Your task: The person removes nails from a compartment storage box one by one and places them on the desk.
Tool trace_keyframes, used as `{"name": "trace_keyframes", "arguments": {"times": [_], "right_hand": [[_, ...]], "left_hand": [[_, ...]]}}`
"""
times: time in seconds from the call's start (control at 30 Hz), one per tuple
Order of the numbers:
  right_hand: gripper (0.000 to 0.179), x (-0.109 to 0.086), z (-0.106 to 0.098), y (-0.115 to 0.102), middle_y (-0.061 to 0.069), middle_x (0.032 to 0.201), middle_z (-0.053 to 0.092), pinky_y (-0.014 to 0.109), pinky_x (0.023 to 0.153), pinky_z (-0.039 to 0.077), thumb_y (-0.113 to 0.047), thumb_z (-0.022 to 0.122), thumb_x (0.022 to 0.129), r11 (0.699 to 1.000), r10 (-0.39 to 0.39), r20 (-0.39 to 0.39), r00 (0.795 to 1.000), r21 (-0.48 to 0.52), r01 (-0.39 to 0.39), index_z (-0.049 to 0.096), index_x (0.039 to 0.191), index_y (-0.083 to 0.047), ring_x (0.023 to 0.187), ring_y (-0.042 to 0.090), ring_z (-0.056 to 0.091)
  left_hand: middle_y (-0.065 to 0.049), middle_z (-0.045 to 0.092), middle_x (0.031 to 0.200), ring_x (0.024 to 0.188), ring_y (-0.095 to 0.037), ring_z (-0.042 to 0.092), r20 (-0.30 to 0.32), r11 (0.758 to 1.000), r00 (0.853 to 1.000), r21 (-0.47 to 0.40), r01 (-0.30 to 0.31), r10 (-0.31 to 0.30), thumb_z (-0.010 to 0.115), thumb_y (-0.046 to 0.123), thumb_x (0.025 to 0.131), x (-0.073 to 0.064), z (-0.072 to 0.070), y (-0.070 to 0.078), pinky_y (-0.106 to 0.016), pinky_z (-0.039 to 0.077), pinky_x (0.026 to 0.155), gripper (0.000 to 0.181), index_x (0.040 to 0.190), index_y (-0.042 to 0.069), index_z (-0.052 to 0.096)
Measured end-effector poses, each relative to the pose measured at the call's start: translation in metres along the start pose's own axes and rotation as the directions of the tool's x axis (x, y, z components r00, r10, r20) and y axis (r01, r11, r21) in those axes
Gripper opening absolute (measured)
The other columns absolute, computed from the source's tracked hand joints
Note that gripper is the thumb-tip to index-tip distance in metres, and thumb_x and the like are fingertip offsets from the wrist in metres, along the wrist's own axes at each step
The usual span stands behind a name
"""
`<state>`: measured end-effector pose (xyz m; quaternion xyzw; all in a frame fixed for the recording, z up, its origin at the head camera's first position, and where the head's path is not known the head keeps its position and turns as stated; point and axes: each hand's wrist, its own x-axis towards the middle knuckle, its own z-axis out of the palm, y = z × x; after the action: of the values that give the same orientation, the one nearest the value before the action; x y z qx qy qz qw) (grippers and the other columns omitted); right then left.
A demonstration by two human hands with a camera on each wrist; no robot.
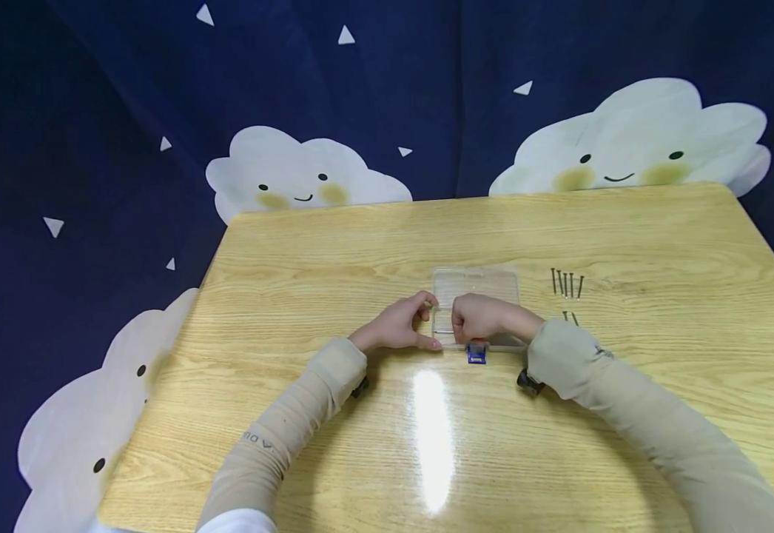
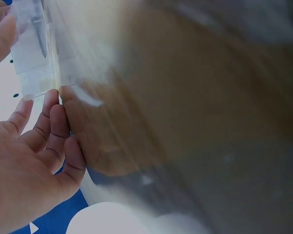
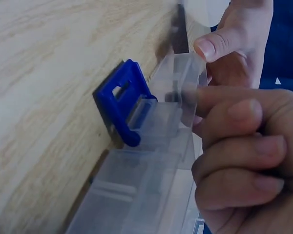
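Observation:
A clear plastic compartment box (image 1: 475, 280) lies on the wooden table, its blue latch (image 3: 118, 100) folded out at the front edge. My left hand (image 1: 400, 323) grips the box's left end, thumb at the near corner and fingers farther back. Over the compartments, my right hand (image 1: 487, 317) has its index finger reaching into the box and the other fingers (image 3: 239, 151) curled. A thin dark screw (image 1: 443, 332) shows inside the box, close to the right fingertips. Whether those fingertips pinch it is hidden.
Several dark screws (image 1: 565, 283) lie in a row on the table right of the box. Two more screws (image 1: 570, 318) are nearer, partly hidden behind the right forearm. A navy curtain (image 1: 427, 89) with clouds hangs behind the table.

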<state>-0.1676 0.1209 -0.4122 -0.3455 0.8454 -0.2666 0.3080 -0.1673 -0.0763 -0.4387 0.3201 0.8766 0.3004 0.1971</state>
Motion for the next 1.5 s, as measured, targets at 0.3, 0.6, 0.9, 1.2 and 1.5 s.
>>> {"name": "trace_keyframes", "arguments": {"times": [0.3,0.6,0.9,1.2,1.5], "right_hand": [[0.015,-0.008,0.004,-0.003,-0.006,0.053,0.051,0.024,0.054,0.041,-0.001,0.058,0.077,0.994,-0.032,-0.097,0.995,-0.103,0.022,0.062,0.064,-0.006,0.048,0.007,0.045],[0.014,-0.015,0.009,0.012,-0.004,0.06,0.053,0.024,0.053,0.041,-0.002,0.056,0.084,0.994,-0.101,-0.163,0.981,0.035,0.108,0.062,0.071,-0.004,0.052,0.007,0.045],[0.014,-0.024,0.009,0.014,-0.002,0.064,0.051,0.028,0.059,0.04,-0.003,0.053,0.089,0.987,-0.086,-0.225,0.971,0.111,0.113,0.061,0.078,-0.001,0.055,0.009,0.043],[0.014,-0.041,0.008,0.023,-0.004,0.055,0.042,0.022,0.048,0.034,-0.002,0.051,0.09,0.947,-0.021,-0.25,0.968,0.305,0.099,0.059,0.082,0.006,0.045,0.004,0.035],[0.017,-0.065,0.01,0.028,-0.005,0.052,0.037,0.02,0.042,0.028,-0.005,0.045,0.094,0.914,0.057,-0.253,0.966,0.403,0.052,0.054,0.09,0.009,0.042,0.003,0.029]], "left_hand": [[-0.003,0.05,0.092,0.078,-0.016,0.045,-0.003,1.0,1.0,-0.003,0.009,-0.009,0.078,0.028,0.072,0.0,-0.001,0.002,-0.023,0.036,0.069,0.063,0.12,0.007,0.044],[-0.002,0.051,0.091,0.079,-0.015,0.046,-0.01,1.0,1.0,0.007,0.003,-0.003,0.079,0.029,0.071,0.001,-0.001,0.001,-0.023,0.037,0.07,0.063,0.118,0.007,0.044],[-0.001,0.05,0.091,0.079,-0.014,0.046,-0.001,1.0,1.0,0.006,0.019,-0.019,0.079,0.03,0.071,0.0,0.0,0.0,-0.023,0.037,0.07,0.063,0.119,0.008,0.043],[-0.003,0.05,0.092,0.078,-0.015,0.045,0.007,1.0,1.0,-0.007,0.029,-0.029,0.079,0.029,0.071,-0.001,0.0,0.001,-0.023,0.036,0.069,0.063,0.119,0.007,0.043],[-0.002,0.05,0.094,0.079,-0.015,0.045,0.013,0.999,0.999,0.002,0.039,-0.039,0.078,0.031,0.072,-0.002,0.001,0.001,-0.024,0.036,0.07,0.063,0.12,0.009,0.043]]}}
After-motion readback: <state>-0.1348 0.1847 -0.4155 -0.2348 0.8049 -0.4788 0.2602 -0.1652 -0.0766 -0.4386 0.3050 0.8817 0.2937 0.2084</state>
